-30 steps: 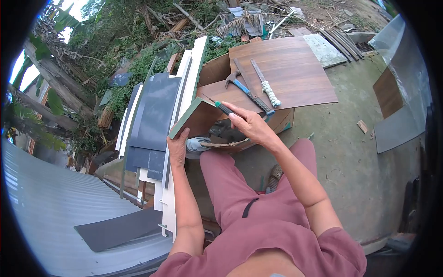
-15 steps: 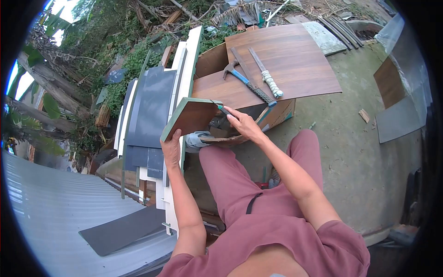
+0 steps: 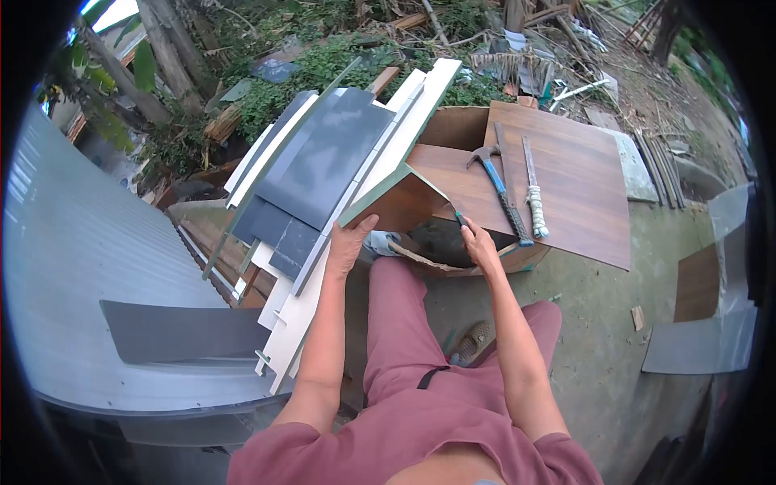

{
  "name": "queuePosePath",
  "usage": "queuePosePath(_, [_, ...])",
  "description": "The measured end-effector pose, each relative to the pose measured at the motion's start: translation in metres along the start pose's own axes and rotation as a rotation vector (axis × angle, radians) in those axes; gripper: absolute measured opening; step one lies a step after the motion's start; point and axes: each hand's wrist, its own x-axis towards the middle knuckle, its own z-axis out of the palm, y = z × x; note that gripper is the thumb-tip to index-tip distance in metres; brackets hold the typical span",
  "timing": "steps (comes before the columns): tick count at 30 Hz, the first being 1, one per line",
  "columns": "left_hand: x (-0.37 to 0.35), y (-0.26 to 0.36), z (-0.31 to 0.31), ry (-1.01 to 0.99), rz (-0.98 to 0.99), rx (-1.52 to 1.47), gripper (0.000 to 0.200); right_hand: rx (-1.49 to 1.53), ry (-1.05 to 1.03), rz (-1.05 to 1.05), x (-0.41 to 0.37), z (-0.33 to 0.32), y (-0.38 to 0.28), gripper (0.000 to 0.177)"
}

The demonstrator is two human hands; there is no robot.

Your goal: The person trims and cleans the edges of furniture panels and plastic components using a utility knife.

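Observation:
My left hand (image 3: pixel 349 244) grips the near corner of a brown board (image 3: pixel 398 204) with a pale green edge, held tilted. In my right hand (image 3: pixel 480 244) is a small tool with a green and black handle (image 3: pixel 461 218); its thin tip touches the board's right edge. Past the board, a brown wood-grain panel (image 3: pixel 582 182) lies over a cardboard box (image 3: pixel 453 128). On the panel rest a claw hammer (image 3: pixel 501 190) with a blue handle and a long blade (image 3: pixel 534 194) with a cloth-wrapped handle.
Dark and white strips (image 3: pixel 323 153) are stacked at the left beside corrugated metal sheeting (image 3: pixel 105 242). A grey sheet (image 3: pixel 182 330) lies on the metal. Grey and brown panels (image 3: pixel 697 343) stand at the right. Plants and debris fill the background.
The view has turned, shifting the surroundings to the right. The tool in my right hand now sits farther down the board's right edge. Both hands keep their hold.

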Motion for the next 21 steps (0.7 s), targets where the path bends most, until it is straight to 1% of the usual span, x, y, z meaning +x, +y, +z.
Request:
queuePosePath(2, [-0.004,-0.003,-0.012,0.034,-0.073,0.045,0.047,0.113,0.083,-0.071,0.001,0.007,0.018,0.043])
queuePosePath(3, [-0.008,-0.01,-0.022,0.04,-0.07,0.09,0.051,0.262,0.022,-0.04,-0.012,0.002,0.012,0.045])
queuePosePath(4, [-0.015,-0.007,-0.024,0.077,-0.055,0.078,0.051,0.409,-0.041,0.001,-0.029,-0.01,0.003,0.047])
queuePosePath(6, [-0.034,-0.002,-0.026,0.221,-0.229,-0.153,0.06,0.537,-0.05,0.017,-0.062,-0.025,-0.003,0.044])
queuePosePath(7, [-0.039,-0.015,-0.035,0.187,-0.296,-0.267,0.066,0.574,-0.064,0.045,-0.079,-0.034,-0.005,0.045])
queuePosePath(8, [-0.043,-0.027,-0.043,0.21,-0.286,-0.275,0.066,0.612,-0.075,0.079,-0.096,-0.044,-0.004,0.046])
queuePosePath(10, [-0.053,-0.049,-0.055,0.364,-0.433,-0.653,0.065,0.709,-0.096,0.084,-0.127,-0.063,0.01,0.049])
queuePosePath(11, [-0.056,-0.053,-0.058,0.398,-0.448,-0.78,0.066,0.708,-0.075,0.103,-0.143,-0.071,0.015,0.05])
queuePosePath(12, [-0.054,-0.057,-0.062,0.401,-0.445,-0.787,0.066,0.708,-0.048,0.127,-0.159,-0.079,0.022,0.052])
queuePosePath(14, [-0.044,-0.062,-0.069,0.508,-0.409,-0.986,0.065,0.729,-0.013,0.153,-0.187,-0.093,0.041,0.056])
queuePosePath(16, [-0.013,-0.058,-0.076,0.574,-0.297,-1.108,0.066,0.773,0.034,0.174,-0.212,-0.1,0.054,0.055])
queuePosePath(17, [0.009,-0.059,-0.082,0.622,-0.251,-1.145,0.067,0.826,0.08,0.192,-0.223,-0.101,0.059,0.054])
queuePosePath(19, [0.065,-0.077,-0.1,0.595,-0.071,-1.162,0.079,0.877,0.122,0.218,-0.24,-0.099,0.066,0.052])
queuePosePath(21, [0.129,-0.08,-0.113,0.763,-0.062,-1.251,0.076,0.936,0.168,0.24,-0.253,-0.091,0.069,0.051])
